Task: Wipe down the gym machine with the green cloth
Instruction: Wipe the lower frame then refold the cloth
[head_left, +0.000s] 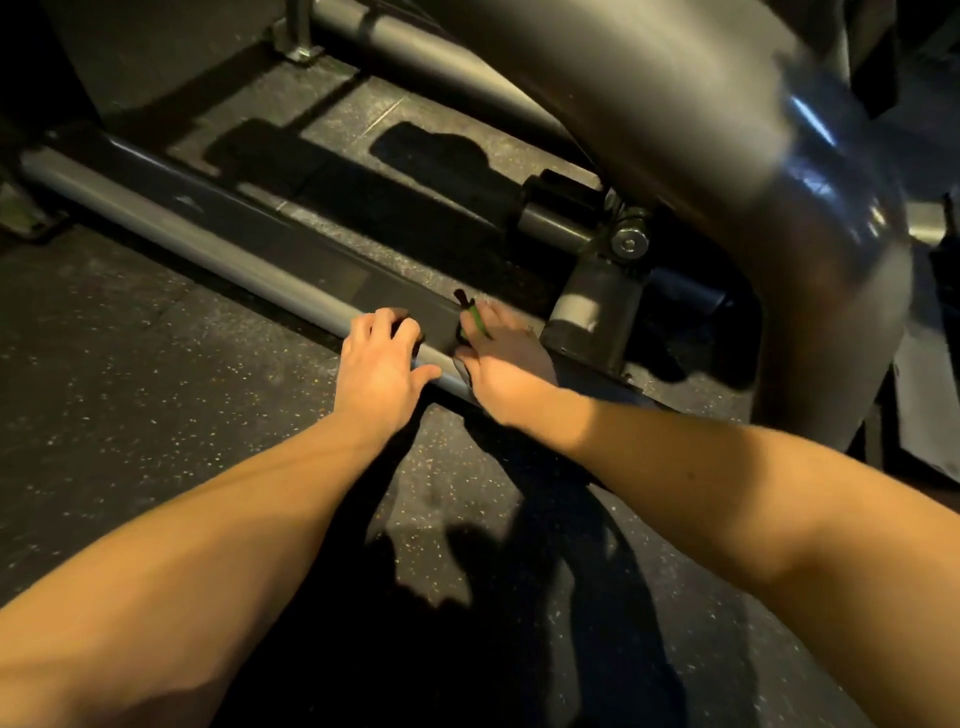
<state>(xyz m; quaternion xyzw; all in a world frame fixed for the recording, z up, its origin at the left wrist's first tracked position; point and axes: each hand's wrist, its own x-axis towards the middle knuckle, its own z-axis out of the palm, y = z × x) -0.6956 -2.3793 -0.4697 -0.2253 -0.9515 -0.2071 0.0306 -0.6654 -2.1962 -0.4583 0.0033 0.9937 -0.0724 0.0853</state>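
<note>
Wiping the base rail (218, 249) of the gym machine (727, 130).
My right hand (501, 364) curls round the green cloth (475, 319), pressed on the rail; my left hand (379, 358) curls over it. Risk: the bunched cloth may snag on the bracket (592, 306).

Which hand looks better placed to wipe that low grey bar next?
The right hand: its fingers hold the green cloth right at the grey bar. The left hand only braces on the bar, with no cloth.
</note>
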